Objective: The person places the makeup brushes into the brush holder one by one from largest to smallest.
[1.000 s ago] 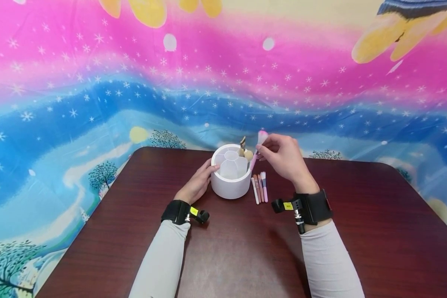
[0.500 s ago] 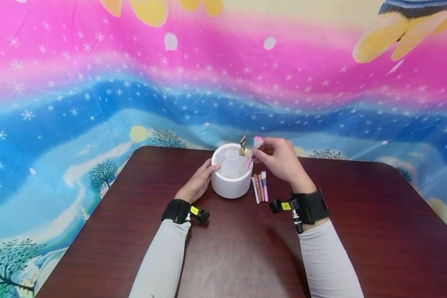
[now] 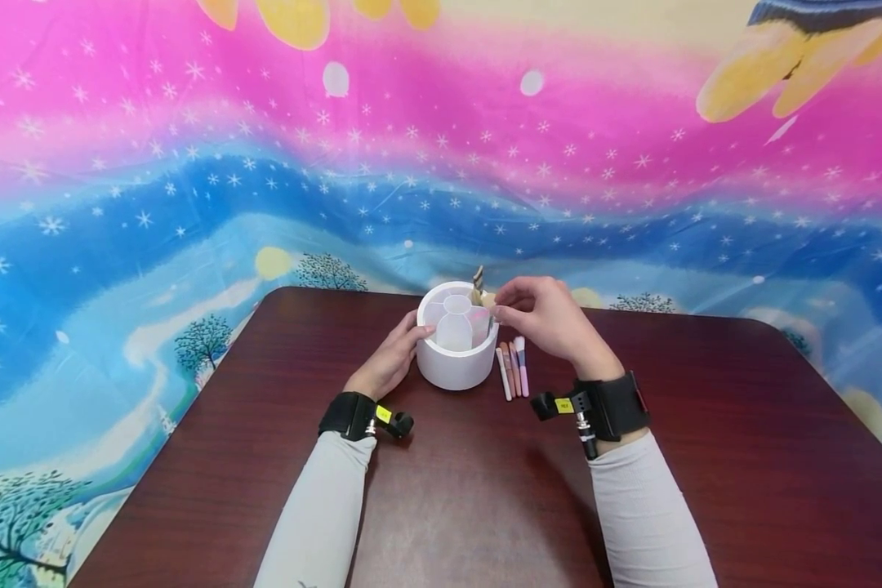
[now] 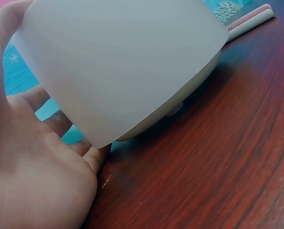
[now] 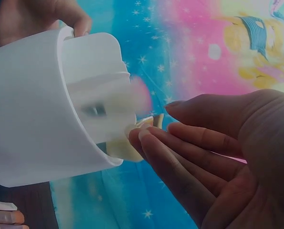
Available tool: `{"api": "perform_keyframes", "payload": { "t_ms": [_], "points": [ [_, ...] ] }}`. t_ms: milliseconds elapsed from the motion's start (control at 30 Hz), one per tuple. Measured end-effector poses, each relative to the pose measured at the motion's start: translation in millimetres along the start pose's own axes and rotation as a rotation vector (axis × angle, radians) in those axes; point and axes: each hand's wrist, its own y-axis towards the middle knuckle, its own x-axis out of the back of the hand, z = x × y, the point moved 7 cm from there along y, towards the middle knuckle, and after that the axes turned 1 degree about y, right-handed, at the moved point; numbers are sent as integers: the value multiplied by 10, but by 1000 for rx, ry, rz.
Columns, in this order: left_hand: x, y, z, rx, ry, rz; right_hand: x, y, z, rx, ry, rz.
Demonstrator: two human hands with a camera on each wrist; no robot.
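Observation:
A round white makeup brush holder (image 3: 456, 371) with clear inner dividers stands at the table's far side. My left hand (image 3: 389, 359) grips its left side, thumb over the rim and fingers around the wall. Inside the right-hand compartment is a pink-tipped makeup brush (image 5: 141, 97), blurred in the right wrist view and sunk low in the holder. Just beyond the rim, my right hand (image 3: 547, 318) hovers with thumb and fingertips apart, nothing between them. Other brushes (image 3: 478, 286) with tan and brown-striped heads stick up at the holder's back right.
Several small makeup brushes (image 3: 514, 371) lie side by side on the table, just right of the holder. The dark red wooden table (image 3: 441, 498) ends behind the holder at a colourful printed cloth (image 3: 441, 188).
The pink-tipped brush has gone from my right hand down into the holder. My right hand moved left to the rim and let go. The left hand stays on the holder.

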Motion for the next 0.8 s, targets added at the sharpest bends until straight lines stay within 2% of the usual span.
{"api": "perform_keyframes", "payload": {
  "t_ms": [267, 467, 667, 800],
  "points": [
    [-97, -125, -167, -4, 49, 20, 60, -7, -9, 11, 0, -6],
    [-98, -125, -174, -1, 60, 18, 137, -8, -77, 11, -37, -36],
    [-46, -53, -83, -4, 49, 15, 215, -1, -247, -22, -166, -103],
    [8, 10, 13, 7, 26, 5, 218, 6, -369, -67, -218, -99]
  ]
}}
